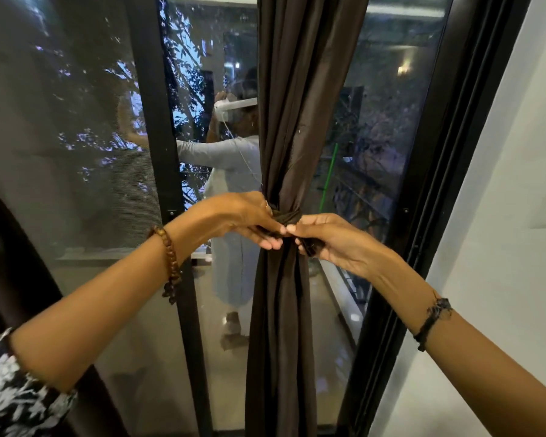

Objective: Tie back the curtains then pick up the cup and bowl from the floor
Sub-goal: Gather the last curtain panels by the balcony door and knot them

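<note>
A dark brown curtain hangs gathered in front of the glass door, cinched at mid height by a dark tie-back band. My left hand pinches one end of the band from the left. Coming in from the right, my right hand grips the other end, and the fingertips of both hands meet just below the knot. The cup and the bowl are not in view.
A black-framed glass door fills the view, its pane reflecting a person in light clothes. A white wall stands on the right. Another dark curtain edges in at the left.
</note>
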